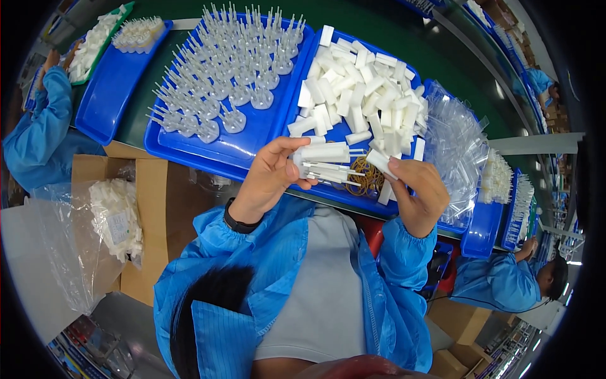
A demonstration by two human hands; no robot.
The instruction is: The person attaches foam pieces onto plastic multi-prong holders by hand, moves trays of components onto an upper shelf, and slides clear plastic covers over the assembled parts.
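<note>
My left hand (268, 177) is closed round the base of a clear plastic holder with several thin prongs (334, 173), which point to the right. A white block (325, 153) sits lengthwise on the holder's far side. Between the thumb and fingers of my right hand (421, 194) is a loose white block (379, 163), a little right of the prong tips and apart from them. Just beyond both hands lies a heap of white blocks (360, 82) in a blue tray. Tan rubber bands (365, 178) lie in the tray's near part.
Left of the blocks, a blue tray (214, 159) carries rows of upright pronged holders (233, 76). Clear plastic sleeves (454, 136) are piled at the right. An open carton (148, 208) with bagged white pieces (117, 218) stands at lower left. Co-workers in blue sit on both sides.
</note>
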